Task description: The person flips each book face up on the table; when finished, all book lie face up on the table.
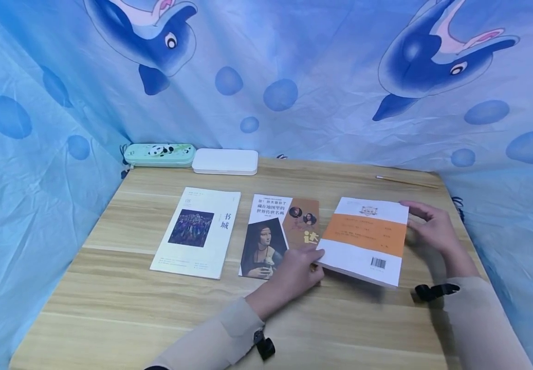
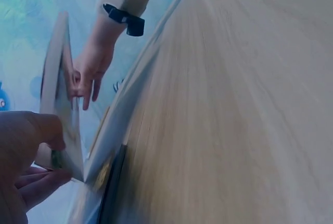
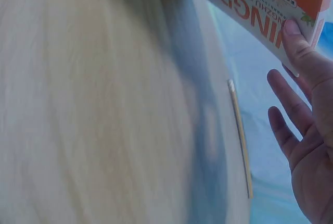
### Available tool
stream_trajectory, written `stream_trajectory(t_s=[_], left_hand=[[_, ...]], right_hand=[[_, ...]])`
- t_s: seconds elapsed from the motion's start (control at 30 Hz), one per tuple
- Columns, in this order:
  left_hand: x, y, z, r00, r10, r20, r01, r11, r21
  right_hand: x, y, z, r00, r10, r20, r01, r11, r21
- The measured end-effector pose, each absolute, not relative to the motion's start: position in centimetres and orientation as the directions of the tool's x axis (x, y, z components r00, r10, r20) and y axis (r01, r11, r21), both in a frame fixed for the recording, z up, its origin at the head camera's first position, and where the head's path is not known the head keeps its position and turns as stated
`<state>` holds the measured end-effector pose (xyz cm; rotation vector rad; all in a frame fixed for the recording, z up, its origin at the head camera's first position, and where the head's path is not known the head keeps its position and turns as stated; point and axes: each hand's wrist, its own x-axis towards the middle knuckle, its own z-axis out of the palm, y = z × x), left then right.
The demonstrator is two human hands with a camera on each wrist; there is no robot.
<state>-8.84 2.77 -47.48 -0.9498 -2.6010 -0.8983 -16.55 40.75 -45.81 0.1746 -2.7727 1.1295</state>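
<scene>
A white and orange book (image 1: 363, 208), barcode side up, is held above the right part of the table by both hands. My left hand (image 1: 291, 277) pinches its near left corner, thumb on one face and fingers on the other, as the left wrist view shows. The right hand (image 1: 433, 231) grips the far right corner between thumb and fingers, its other fingers spread apart. In the right wrist view the book's underside (image 3: 260, 5) carries large orange lettering. Just left of it lies a brown and white book (image 1: 266, 241) with a painted portrait, partly covered by my left hand.
A white booklet (image 1: 197, 257) lies farther left on the wooden table (image 1: 155, 318). Along the back edge sit a green panda pencil case (image 1: 160, 155) and a white case (image 1: 224, 162). A pencil (image 1: 407, 182) lies at the back right. Blue dolphin-print cloth (image 1: 331, 133) hangs behind.
</scene>
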Motion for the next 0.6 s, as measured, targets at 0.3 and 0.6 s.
stream_trajectory(t_s=[0.3,0.6], left_hand=[[-9.1,1.8,-47.8,-0.786,0.397,0.475,0.615,0.583,0.531],[-9.4,0.7,-47.5,-0.776,0.336,0.534,0.627,0.512,0.587]], right_hand=[[-16.9,39.1,-45.1,-0.953,-0.011,0.304,-0.232,0.672,-0.703],[-16.8,37.9,-44.1,-0.927,0.037,0.373,-0.255,0.667,-0.7]])
